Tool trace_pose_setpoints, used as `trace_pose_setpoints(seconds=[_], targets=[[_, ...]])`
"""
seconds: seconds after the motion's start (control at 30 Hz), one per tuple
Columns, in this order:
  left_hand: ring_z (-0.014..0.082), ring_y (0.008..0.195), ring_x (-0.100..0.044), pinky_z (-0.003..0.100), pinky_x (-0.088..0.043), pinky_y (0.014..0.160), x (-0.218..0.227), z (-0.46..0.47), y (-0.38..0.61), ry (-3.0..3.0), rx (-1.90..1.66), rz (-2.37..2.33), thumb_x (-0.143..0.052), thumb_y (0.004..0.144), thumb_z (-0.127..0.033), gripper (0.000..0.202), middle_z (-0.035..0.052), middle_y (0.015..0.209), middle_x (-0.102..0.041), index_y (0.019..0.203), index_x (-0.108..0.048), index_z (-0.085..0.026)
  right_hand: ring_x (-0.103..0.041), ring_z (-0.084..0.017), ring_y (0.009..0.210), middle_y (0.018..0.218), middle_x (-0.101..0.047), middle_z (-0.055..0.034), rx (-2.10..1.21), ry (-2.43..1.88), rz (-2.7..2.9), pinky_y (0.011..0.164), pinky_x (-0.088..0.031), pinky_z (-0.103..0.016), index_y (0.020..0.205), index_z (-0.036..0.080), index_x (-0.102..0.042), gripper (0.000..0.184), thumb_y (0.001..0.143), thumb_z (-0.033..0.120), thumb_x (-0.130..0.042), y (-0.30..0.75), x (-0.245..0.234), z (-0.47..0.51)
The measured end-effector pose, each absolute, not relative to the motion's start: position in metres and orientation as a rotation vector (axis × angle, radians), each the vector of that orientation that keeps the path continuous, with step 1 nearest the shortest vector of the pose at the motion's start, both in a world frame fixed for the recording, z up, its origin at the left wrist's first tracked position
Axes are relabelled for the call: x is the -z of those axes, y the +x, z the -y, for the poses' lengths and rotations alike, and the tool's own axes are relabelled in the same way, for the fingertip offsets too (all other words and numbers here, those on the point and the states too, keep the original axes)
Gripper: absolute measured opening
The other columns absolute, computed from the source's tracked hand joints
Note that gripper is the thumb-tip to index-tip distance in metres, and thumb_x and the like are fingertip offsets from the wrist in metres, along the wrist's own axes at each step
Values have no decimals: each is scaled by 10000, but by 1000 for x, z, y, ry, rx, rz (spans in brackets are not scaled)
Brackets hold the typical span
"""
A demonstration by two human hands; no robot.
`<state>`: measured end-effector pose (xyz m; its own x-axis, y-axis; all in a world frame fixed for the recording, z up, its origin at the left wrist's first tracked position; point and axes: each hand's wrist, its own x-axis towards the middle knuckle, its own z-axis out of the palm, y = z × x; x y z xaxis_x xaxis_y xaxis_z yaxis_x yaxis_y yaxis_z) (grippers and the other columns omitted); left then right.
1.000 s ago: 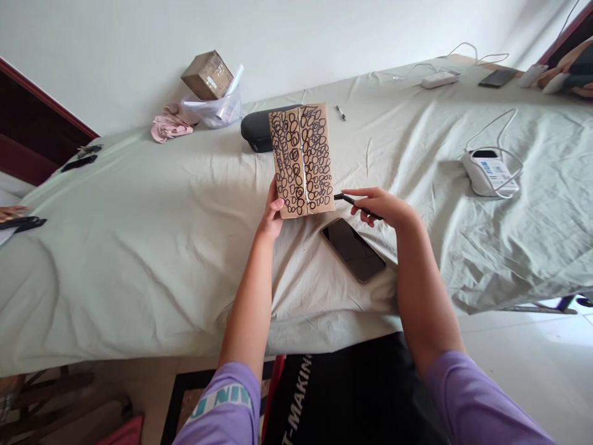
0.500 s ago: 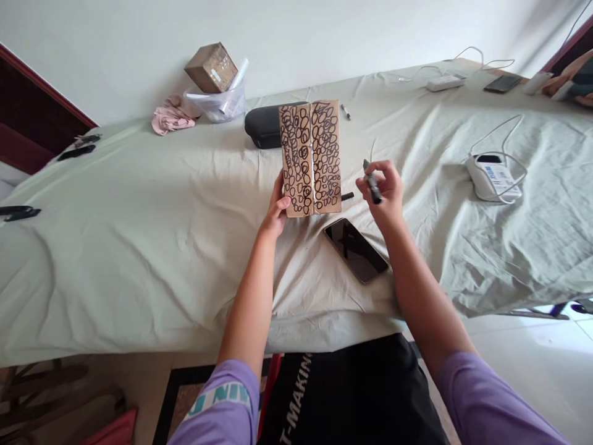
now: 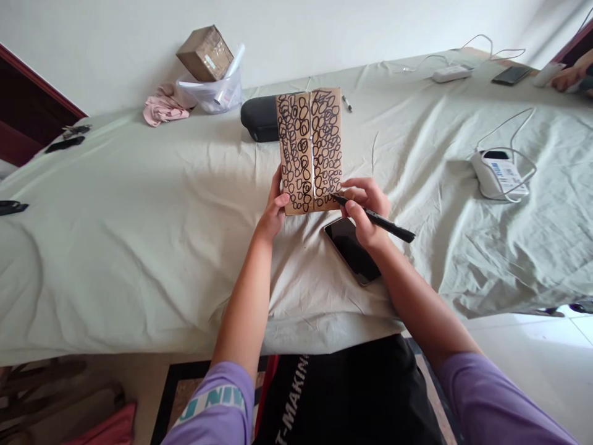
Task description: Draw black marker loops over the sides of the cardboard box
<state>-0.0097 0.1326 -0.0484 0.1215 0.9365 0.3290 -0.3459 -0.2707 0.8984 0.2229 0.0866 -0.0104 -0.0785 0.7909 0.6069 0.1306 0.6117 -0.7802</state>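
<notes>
The light, stiff cardboard box [image 3: 310,151] is steadied at its lower left edge by the left hand [image 3: 274,213], while the marker [image 3: 373,216] is pinched in the right hand [image 3: 365,207] fingers, tip at the box's lower right corner.

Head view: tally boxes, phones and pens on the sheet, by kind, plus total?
Cardboard boxes: 2, the scribbled box and the plain box
Phones: 2
Pens: 2, the marker and the far pen
Total: 6

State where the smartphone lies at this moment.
In the head view, the smartphone lies screen-up on the sheet-covered table, just below the scribbled cardboard box and partly under the right hand holding the black marker.
</notes>
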Motion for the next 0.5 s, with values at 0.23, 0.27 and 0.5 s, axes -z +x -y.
trace_pose_setpoints(seconds=[0.23,0.27,0.5], targets=[[392,1693,-316,566,-362,1350,52,-135,-9,1257,-1455,-586,-815,767,-631,896,22,1771,-453,1579,-544,-371,-442,-122,477,558,-524,58,-494,-661,1651,507,-371,-291,731,255,-620,72,762,211,-573,218,4,-93],[387,1700,-301,565,-352,1355,53,-135,-10,1259,-1457,-584,-813,772,-629,884,16,1768,-458,1577,-548,-376,-440,-118,476,555,-520,62,-489,-655,1658,509,-367,-287,732,253,-618,88,757,190,-563,218,4,-94],[379,1711,-273,561,-329,1368,54,-137,-12,1267,-1442,-588,-798,787,-637,862,3,1760,-467,1574,-549,-388,-463,-121,485,573,-562,52,-530,-643,1729,518,-376,-284,706,250,-599,96,761,189,-549,221,1,-94]])
